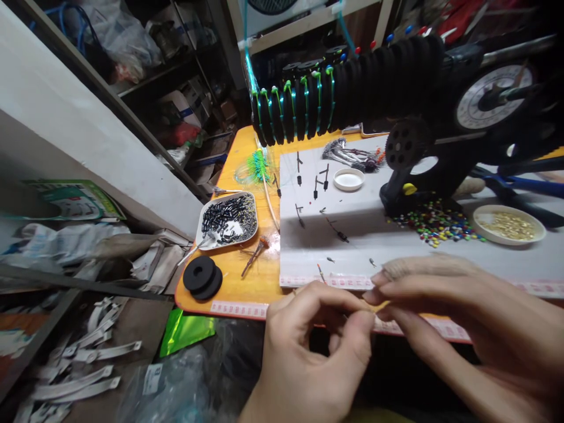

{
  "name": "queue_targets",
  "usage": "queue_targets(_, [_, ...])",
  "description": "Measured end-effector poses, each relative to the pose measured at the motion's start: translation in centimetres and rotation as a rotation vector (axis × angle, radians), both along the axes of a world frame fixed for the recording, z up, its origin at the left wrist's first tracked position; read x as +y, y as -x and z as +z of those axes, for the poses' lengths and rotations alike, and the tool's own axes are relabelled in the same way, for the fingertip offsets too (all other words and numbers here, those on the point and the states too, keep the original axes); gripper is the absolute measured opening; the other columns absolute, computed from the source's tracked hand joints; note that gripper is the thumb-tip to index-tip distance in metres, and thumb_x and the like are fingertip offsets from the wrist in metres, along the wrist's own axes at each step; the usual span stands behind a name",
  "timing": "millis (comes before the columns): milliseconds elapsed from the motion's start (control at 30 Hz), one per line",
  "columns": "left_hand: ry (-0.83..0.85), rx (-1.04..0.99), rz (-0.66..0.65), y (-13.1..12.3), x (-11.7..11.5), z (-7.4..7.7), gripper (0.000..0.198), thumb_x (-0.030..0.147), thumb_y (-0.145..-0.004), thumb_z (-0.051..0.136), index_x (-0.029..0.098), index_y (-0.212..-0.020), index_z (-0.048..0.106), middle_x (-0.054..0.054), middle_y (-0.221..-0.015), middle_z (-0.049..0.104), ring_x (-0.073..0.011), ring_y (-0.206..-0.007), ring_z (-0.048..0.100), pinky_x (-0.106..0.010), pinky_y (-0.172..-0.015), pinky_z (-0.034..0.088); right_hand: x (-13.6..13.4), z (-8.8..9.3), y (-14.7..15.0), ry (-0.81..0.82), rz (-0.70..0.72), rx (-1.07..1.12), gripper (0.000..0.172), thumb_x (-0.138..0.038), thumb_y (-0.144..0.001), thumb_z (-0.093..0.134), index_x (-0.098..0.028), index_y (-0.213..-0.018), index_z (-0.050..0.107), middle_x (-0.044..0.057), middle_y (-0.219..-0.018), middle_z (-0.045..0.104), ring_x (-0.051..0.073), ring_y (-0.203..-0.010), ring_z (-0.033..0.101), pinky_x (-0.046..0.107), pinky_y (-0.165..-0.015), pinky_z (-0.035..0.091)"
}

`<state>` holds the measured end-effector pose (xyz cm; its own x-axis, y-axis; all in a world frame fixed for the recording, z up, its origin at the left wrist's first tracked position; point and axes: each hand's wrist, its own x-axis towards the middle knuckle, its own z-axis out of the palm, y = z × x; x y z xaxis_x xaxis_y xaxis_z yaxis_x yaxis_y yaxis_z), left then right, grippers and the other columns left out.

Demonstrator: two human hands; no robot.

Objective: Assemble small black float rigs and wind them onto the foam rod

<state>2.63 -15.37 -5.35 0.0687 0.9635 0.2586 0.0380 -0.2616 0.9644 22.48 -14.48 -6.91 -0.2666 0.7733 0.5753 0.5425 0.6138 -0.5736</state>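
Close to the table's front edge, my left hand (317,341) is closed in a pinch, thumb against forefinger. Its tips meet those of my right hand (467,317), whose thumb and fingers are also pressed together, with wrapping around one finger. Whatever lies between the fingertips is too small to make out. Just beyond them is a white board (396,247) edged with a pink-marked measuring tape (251,309). Small black line fittings (342,236) lie scattered on it. Beside my right fingers sit a pile of coloured beads (440,226) and a white dish of gold-coloured bits (509,226).
A black ridged roller (348,88) wound with blue-green line spans the table's back, with a dial (493,97) at right. To the left are a white tray (254,235) of black pieces and a black spool (202,277). A small white dish (349,180) sits mid-board.
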Motion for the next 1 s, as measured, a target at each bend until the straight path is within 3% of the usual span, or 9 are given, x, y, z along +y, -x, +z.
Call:
queue_targets(200, [0.083, -0.119, -0.011, 0.2, -0.3, -0.7, 0.005, 0.020, -0.098, 0.078, 0.022, -0.093, 0.078, 0.000, -0.077, 0.074, -0.0082, -0.056, 0.056, -0.018, -0.054, 0.047, 0.2, 0.7, 0.8, -0.048, 0.059, -0.042, 0.016, -0.019, -0.103, 0.068, -0.029, -0.114, 0.067, 0.000, -0.101, 0.076, 0.013, -0.084, 0.077, 0.017, -0.071, 0.064])
queue_targets(367, [0.045, 0.070, -0.088, 0.7, 0.3, 1.2, 0.011, 0.018, -0.098, 0.071, 0.019, -0.087, 0.072, -0.003, -0.077, 0.072, -0.0152, -0.071, 0.067, -0.023, -0.064, 0.055, -1.7, -1.6, 0.3, -0.111, 0.005, 0.022, 0.033, -0.020, -0.109, 0.057, -0.036, -0.132, 0.076, 0.001, -0.141, 0.076, 0.026, -0.130, 0.073, 0.039, -0.109, 0.065])
queue_targets(433, [0.007, 0.129, -0.082, 0.7, 0.6, 1.6, 0.012, 0.015, -0.097, 0.070, 0.018, -0.086, 0.071, -0.003, -0.076, 0.073, -0.0156, -0.072, 0.070, -0.022, -0.064, 0.056, -1.8, -1.4, 0.3, -0.135, 0.011, 0.007, 0.032, -0.021, -0.112, 0.053, -0.033, -0.129, 0.077, 0.001, -0.144, 0.076, 0.027, -0.135, 0.070, 0.041, -0.115, 0.061])
queue_targets(533, [-0.230, 0.203, -0.001, 0.5, 1.1, 1.4, 0.009, 0.010, -0.094, 0.074, 0.016, -0.087, 0.072, -0.004, -0.076, 0.077, -0.0141, -0.069, 0.074, -0.018, -0.063, 0.059, -0.5, 0.2, 0.5, -0.204, 0.062, -0.082, 0.016, -0.017, -0.106, 0.065, -0.028, -0.114, 0.072, 0.001, -0.112, 0.081, 0.020, -0.108, 0.077, 0.029, -0.100, 0.063])
queue_targets(600, [-0.488, 0.263, 0.058, 0.5, 1.4, 0.9, 0.008, 0.006, -0.094, 0.076, 0.013, -0.093, 0.073, -0.007, -0.080, 0.081, -0.0137, -0.072, 0.077, -0.017, -0.070, 0.062, 0.6, 1.2, 0.6, -0.145, 0.116, -0.072, 0.019, -0.011, -0.102, 0.065, -0.028, -0.109, 0.066, -0.002, -0.097, 0.076, 0.014, -0.092, 0.077, 0.022, -0.086, 0.062])
queue_targets(667, [-0.664, 0.334, 0.063, 0.8, 1.6, 0.6, 0.008, 0.005, -0.097, 0.074, 0.011, -0.102, 0.074, -0.009, -0.087, 0.084, -0.0137, -0.078, 0.080, -0.016, -0.078, 0.064, 1.1, 1.8, 0.6, -0.057, 0.168, -0.018, 0.019, -0.011, -0.100, 0.064, -0.028, -0.108, 0.063, -0.002, -0.096, 0.073, 0.013, -0.090, 0.075, 0.022, -0.081, 0.060])
queue_targets(800, [-0.762, 0.515, -0.010, 1.7, 1.8, 0.8, 0.008, 0.013, -0.105, 0.067, 0.012, -0.110, 0.073, -0.008, -0.093, 0.085, -0.0165, -0.081, 0.082, -0.022, -0.079, 0.067, 0.9, 1.6, 0.3, 0.043, 0.230, 0.055, 0.015, -0.013, -0.101, 0.066, -0.027, -0.105, 0.062, -0.001, -0.093, 0.070, 0.013, -0.088, 0.072, 0.024, -0.076, 0.056])
queue_targets(900, [-0.724, 0.558, 0.012, 1.6, 1.8, 1.1, 0.005, 0.013, -0.101, 0.070, 0.015, -0.097, 0.071, -0.004, -0.079, 0.080, -0.0143, -0.066, 0.075, -0.022, -0.065, 0.063, 0.8, 1.3, 0.1, 0.031, 0.241, -0.016, 0.012, -0.016, -0.104, 0.063, -0.028, -0.108, 0.062, -0.001, -0.096, 0.071, 0.014, -0.091, 0.073, 0.023, -0.080, 0.057])
queue_targets(1000, [-0.458, 0.365, 0.028, 0.9, 1.8, 1.4, 0.015, 0.004, -0.082, 0.072, 0.018, -0.081, 0.068, 0.002, -0.067, 0.070, -0.0076, -0.053, 0.059, -0.015, -0.052, 0.051, 1.3, 1.3, 0.1, -0.143, 0.213, -0.162, 0.017, -0.016, -0.105, 0.061, -0.025, -0.119, 0.064, 0.003, -0.107, 0.075, 0.016, -0.100, 0.076, 0.021, -0.089, 0.059])
